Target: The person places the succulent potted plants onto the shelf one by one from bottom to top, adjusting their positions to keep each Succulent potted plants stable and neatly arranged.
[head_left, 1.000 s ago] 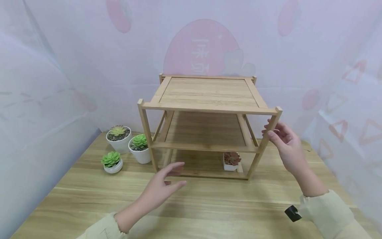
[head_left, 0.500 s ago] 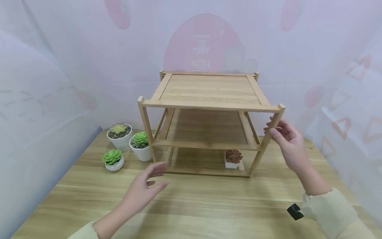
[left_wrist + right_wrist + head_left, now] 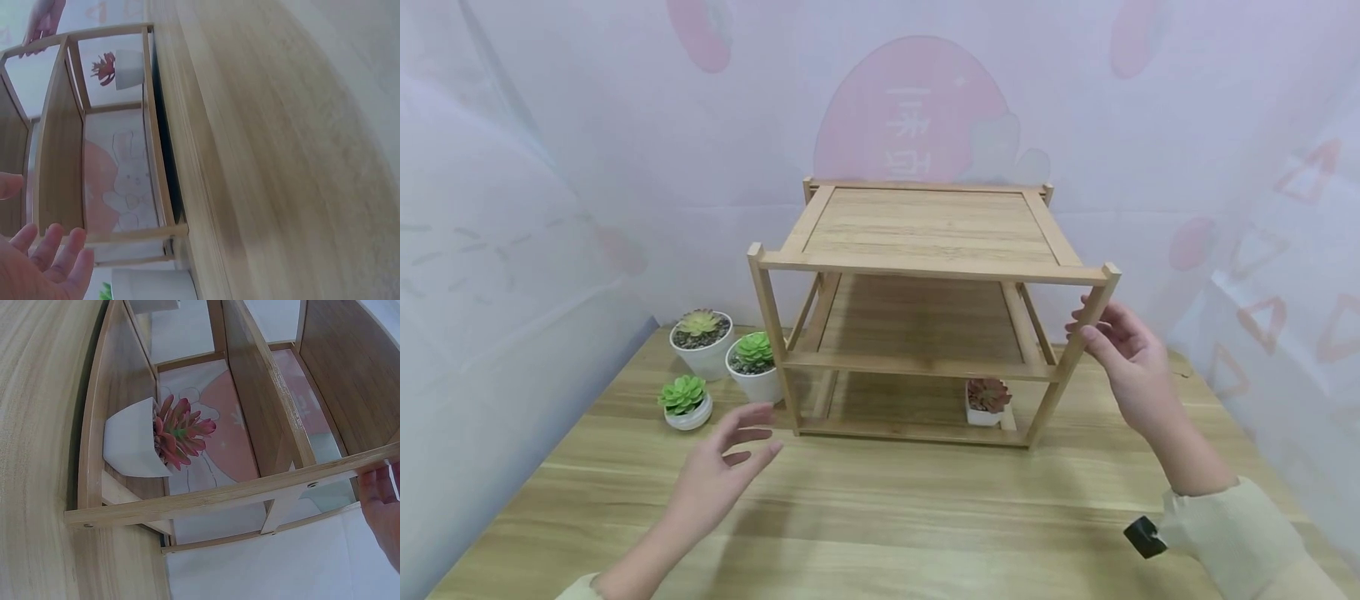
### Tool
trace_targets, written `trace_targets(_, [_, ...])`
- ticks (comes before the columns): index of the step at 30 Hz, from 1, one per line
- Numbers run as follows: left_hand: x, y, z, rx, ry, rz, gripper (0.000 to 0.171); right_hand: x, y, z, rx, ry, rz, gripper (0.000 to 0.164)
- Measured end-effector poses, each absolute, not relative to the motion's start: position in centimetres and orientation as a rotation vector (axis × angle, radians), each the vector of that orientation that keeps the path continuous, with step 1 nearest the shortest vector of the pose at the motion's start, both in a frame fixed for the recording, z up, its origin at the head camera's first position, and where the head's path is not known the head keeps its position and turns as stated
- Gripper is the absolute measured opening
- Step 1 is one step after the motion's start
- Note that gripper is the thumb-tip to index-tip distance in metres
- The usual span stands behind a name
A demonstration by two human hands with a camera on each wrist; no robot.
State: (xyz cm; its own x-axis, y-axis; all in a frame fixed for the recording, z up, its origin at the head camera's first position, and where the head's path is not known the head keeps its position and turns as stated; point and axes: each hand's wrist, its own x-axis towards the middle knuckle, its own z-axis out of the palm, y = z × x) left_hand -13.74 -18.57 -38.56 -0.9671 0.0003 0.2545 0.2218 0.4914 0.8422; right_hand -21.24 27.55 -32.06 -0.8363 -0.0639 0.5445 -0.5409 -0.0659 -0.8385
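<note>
A: Where does the three-tier wooden shelf (image 3: 940,223) stand?

B: Centre of the head view, upright on the wood-grain tabletop (image 3: 887,517). A red succulent (image 3: 988,394) in a white pot (image 3: 981,417) occupies its lowest tier, right of centre.

A: And the right hand (image 3: 1133,371)?

B: Right of centre, gripping the right front post (image 3: 1053,396), thumb on the near side, fingers curled behind.

A: The left hand (image 3: 718,467)?

B: Lower left of centre, above the tabletop: thumb parted from loosely bent fingers, holding nothing, fingertips near the left front post (image 3: 769,317).

A: What stands nearby?

B: At left, a yellow-green succulent (image 3: 698,322) rearmost, a bright green succulent (image 3: 754,349) beside the shelf, and a low green succulent (image 3: 683,395) foremost, all potted.
</note>
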Motion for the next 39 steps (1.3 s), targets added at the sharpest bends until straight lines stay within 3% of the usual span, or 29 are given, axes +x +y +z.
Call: trace_targets(39, [-16.0, -27.4, -39.5, 0.265, -2.270, -1.506, 0.041, -21.1, 27.5, -32.0, 0.613, -1.892, 1.962, 0.034])
